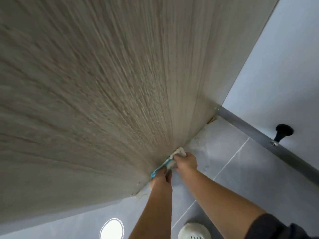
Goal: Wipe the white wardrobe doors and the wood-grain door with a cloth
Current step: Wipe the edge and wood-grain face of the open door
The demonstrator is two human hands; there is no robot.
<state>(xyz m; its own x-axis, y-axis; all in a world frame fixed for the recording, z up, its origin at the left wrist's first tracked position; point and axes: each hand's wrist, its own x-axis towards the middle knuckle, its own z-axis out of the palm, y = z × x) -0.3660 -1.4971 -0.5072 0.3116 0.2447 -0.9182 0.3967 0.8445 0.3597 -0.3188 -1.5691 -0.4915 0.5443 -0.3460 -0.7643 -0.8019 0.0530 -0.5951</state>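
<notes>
Head view, step in hand: the wood-grain door (103, 83) is being wiped at its bottom edge, low down where it meets the grey tiled floor (241, 169); judged from this, the door's lowest strip is the part under work.
Head view, cloth: the cloth (174, 156), whitish with a blue edge, is bunched against the foot of the door, between the two hands.
Head view, right hand: the right hand (186, 161) has its fingers curled shut over the upper part of the cloth, pressing it to the door.
Head view, left hand: the left hand (162, 176) grips the cloth's lower, blue end with fingers closed, just beside the door edge.
Head view, surroundings: a black door stopper (283, 133) stands on the far right by the skirting; a white perforated shoe (193, 232) shows at the near edge.
Head view, wardrobe doors: no white wardrobe doors can be made out here.
Next move, judged: slide the cloth along the bottom edge towards the hinge corner on the right, keeping pressure on the door and not dragging floor grit onto it.
</notes>
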